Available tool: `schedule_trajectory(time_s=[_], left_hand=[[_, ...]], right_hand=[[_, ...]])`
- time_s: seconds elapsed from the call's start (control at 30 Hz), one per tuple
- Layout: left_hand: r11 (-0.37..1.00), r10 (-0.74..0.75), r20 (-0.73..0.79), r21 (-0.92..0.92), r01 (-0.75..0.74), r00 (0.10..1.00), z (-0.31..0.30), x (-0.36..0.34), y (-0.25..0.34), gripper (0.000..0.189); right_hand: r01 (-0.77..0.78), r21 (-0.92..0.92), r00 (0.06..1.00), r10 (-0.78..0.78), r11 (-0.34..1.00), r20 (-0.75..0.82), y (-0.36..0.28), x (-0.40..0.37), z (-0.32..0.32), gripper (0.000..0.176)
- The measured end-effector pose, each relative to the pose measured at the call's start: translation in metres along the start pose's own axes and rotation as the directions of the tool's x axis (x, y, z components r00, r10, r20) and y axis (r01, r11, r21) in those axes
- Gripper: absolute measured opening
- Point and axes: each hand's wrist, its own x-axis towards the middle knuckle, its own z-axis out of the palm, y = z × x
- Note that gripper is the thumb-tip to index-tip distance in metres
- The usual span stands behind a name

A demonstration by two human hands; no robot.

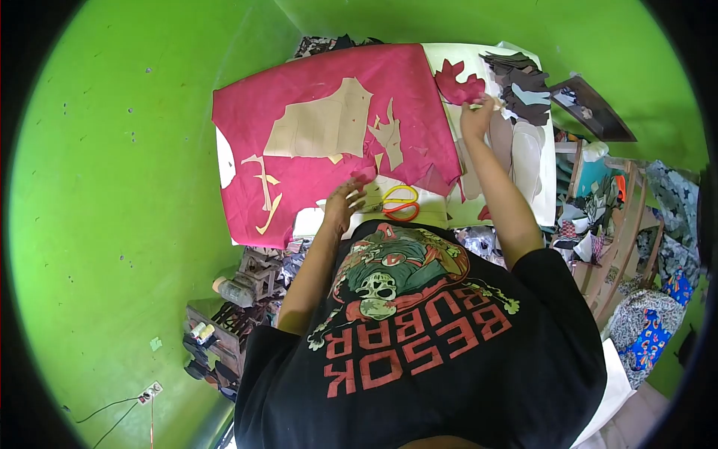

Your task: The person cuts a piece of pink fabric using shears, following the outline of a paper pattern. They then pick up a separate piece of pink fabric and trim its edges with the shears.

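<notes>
My right hand [479, 117] reaches to the upper right of the work table, its fingers closed at the lower edge of a red cut piece [458, 84] with a jagged outline. My left hand [345, 202] is near the table's front edge, fingers apart, over the cut edge of a large red sheet of material [299, 93]. Just beyond its fingertips lies a small red scrap [364, 175]. Scissors [402, 203] with yellow and orange-red handles lie right of my left hand. A large tan pattern piece [321, 120] and a narrower tan piece [387, 135] rest on the red sheet.
Thin tan strips [265, 187] lie on the sheet's left part. Dark cut pieces [523, 86] are stacked at the table's upper right, above pale rounded pieces [526, 157]. A dark tray [591, 108] is beyond the right edge. Wooden racks [617, 232] with fabric stand at right.
</notes>
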Motion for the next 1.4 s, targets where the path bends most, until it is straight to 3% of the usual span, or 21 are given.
schedule_trajectory(time_s=[0.07, 0.13, 0.17, 0.23, 0.27, 0.33, 0.37, 0.4, 0.47, 0.53, 0.8, 0.87, 0.9, 0.97, 1.0, 1.07, 1.17, 1.2, 1.27, 1.33, 1.4], left_hand=[[0.999, 0.04, -0.044, -0.002, -0.04, 0.998, -0.005, 0.017, 0.003, 0.055], [0.992, 0.098, -0.186, -0.066, -0.112, 0.978, -0.02, 0.04, 0.004, 0.055], [0.988, 0.099, -0.192, -0.099, -0.12, 0.976, -0.037, 0.059, 0.001, 0.057], [0.983, 0.111, -0.21, -0.122, -0.139, 0.971, -0.047, 0.072, 0.015, 0.058], [0.976, 0.125, -0.231, -0.146, -0.162, 0.965, -0.051, 0.078, 0.023, 0.06], [0.975, 0.095, -0.212, -0.176, -0.134, 0.973, -0.056, 0.081, 0.044, 0.064], [0.983, 0.072, -0.227, -0.151, -0.108, 0.971, -0.057, 0.083, 0.054, 0.066], [0.988, 0.049, -0.245, -0.128, -0.083, 0.968, -0.061, 0.089, 0.059, 0.067], [0.985, 0.049, -0.287, -0.144, -0.093, 0.957, -0.069, 0.1, 0.066, 0.06], [0.982, 0.044, -0.33, -0.16, -0.102, 0.943, -0.078, 0.107, 0.069, 0.054], [0.973, -0.024, -0.165, -0.231, -0.014, 0.986, -0.109, 0.124, 0.066, 0.043], [0.98, -0.034, -0.165, -0.2, 0.001, 0.986, -0.118, 0.13, 0.065, 0.04], [0.985, -0.032, -0.17, -0.173, 0.002, 0.985, -0.12, 0.131, 0.067, 0.037], [0.984, -0.054, -0.177, -0.174, 0.023, 0.983, -0.121, 0.129, 0.068, 0.036], [0.983, -0.07, -0.19, -0.179, 0.036, 0.979, -0.117, 0.127, 0.073, 0.034], [0.988, -0.102, -0.182, -0.129, 0.079, 0.978, -0.11, 0.117, 0.09, 0.035], [0.993, -0.116, -0.176, -0.018, 0.115, 0.977, -0.1, 0.105, 0.108, 0.038], [0.993, -0.097, -0.169, 0.052, 0.107, 0.981, -0.099, 0.105, 0.111, 0.041], [0.999, -0.041, -0.169, 0.004, 0.043, 0.985, -0.107, 0.121, 0.105, 0.038], [0.999, 0.013, -0.162, -0.03, -0.018, 0.987, -0.108, 0.132, 0.1, 0.036], [0.964, 0.116, -0.164, -0.218, -0.15, 0.98, -0.107, 0.139, 0.096, 0.028]], right_hand=[[-0.132, 0.329, 0.917, -0.01, 0.935, 0.398, -0.01, -0.023, -0.002, 0.042], [-0.317, 0.187, 0.599, 0.043, 0.93, 0.8, -0.014, -0.05, 0.002, 0.039], [-0.315, 0.186, 0.601, 0.044, 0.931, 0.798, -0.021, -0.062, 0.002, 0.039], [-0.43, -0.01, 0.389, 0.195, 0.903, 0.9, -0.034, -0.087, 0.005, 0.044], [-0.428, -0.011, 0.395, 0.198, 0.904, 0.897, -0.039, -0.094, 0.009, 0.044], [-0.181, -0.168, 0.501, 0.238, 0.969, 0.832, -0.045, -0.109, 0.018, 0.058], [-0.189, -0.218, 0.483, 0.284, 0.957, 0.828, -0.05, -0.112, 0.023, 0.074], [-0.188, -0.22, 0.483, 0.285, 0.957, 0.828, -0.056, -0.115, 0.03, 0.074], [-0.14, -0.314, 0.609, 0.332, 0.939, 0.72, -0.069, -0.123, 0.044, 0.076], [-0.108, -0.353, 0.612, 0.342, 0.929, 0.713, -0.092, -0.122, 0.049, 0.077], [0.059, -0.494, 0.651, 0.342, 0.867, 0.678, -0.133, -0.151, 0.077, 0.067], [0.189, -0.427, 0.666, 0.204, 0.884, 0.718, -0.13, -0.158, 0.078, 0.059], [0.185, -0.435, 0.669, 0.211, 0.882, 0.712, -0.125, -0.16, 0.079, 0.059], [-0.002, -0.238, 0.516, 0.205, 0.971, 0.831, -0.114, -0.158, 0.074, 0.046], [0.0, -0.243, 0.526, 0.207, 0.97, 0.825, -0.106, -0.159, 0.071, 0.046], [-0.289, 0.056, 0.484, 0.096, 0.956, 0.87, -0.09, -0.166, 0.055, 0.039], [-0.239, 0.015, 0.604, 0.137, 0.971, 0.785, -0.099, -0.172, 0.005, 0.029], [-0.232, 0.011, 0.599, 0.133, 0.973, 0.79, -0.081, -0.181, -0.006, 0.029], [-0.432, 0.088, 0.564, 0.193, 0.897, 0.803, -0.034, -0.203, -0.021, 0.025], [-0.483, 0.087, 0.58, 0.244, 0.871, 0.777, -0.031, -0.208, -0.039, 0.023], [-0.535, 0.095, 0.595, 0.295, 0.839, 0.747, -0.03, -0.206, -0.047, 0.021]])
